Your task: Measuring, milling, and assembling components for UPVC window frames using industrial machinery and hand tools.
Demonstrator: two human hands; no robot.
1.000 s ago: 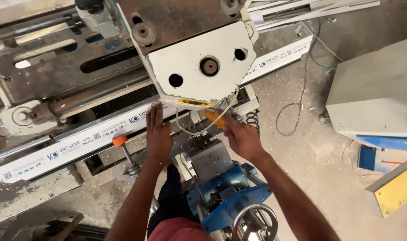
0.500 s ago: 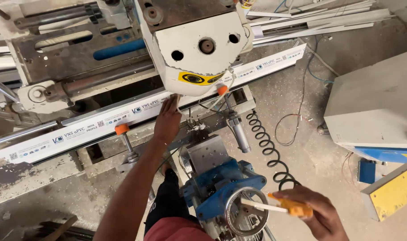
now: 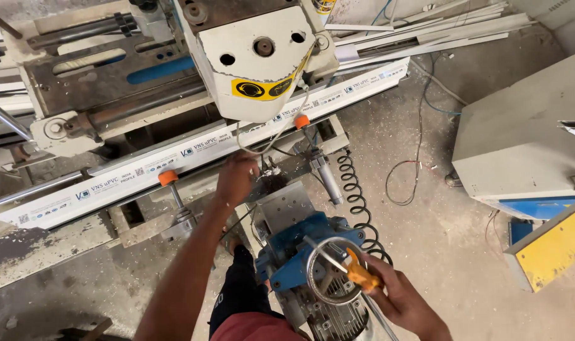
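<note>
Your left hand (image 3: 236,179) rests against the long white profile (image 3: 193,151), fingers curled over its near edge just under the cream machine head (image 3: 256,57). Your right hand (image 3: 398,297) is low beside the handwheel (image 3: 330,271) on the blue motor (image 3: 294,249), its fingers closed around an orange-handled tool (image 3: 361,276) whose tip crosses the wheel.

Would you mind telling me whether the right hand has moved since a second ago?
Yes. The right hand, holding an orange-handled tool, came down from under the white machine head to the handwheel.
</note>
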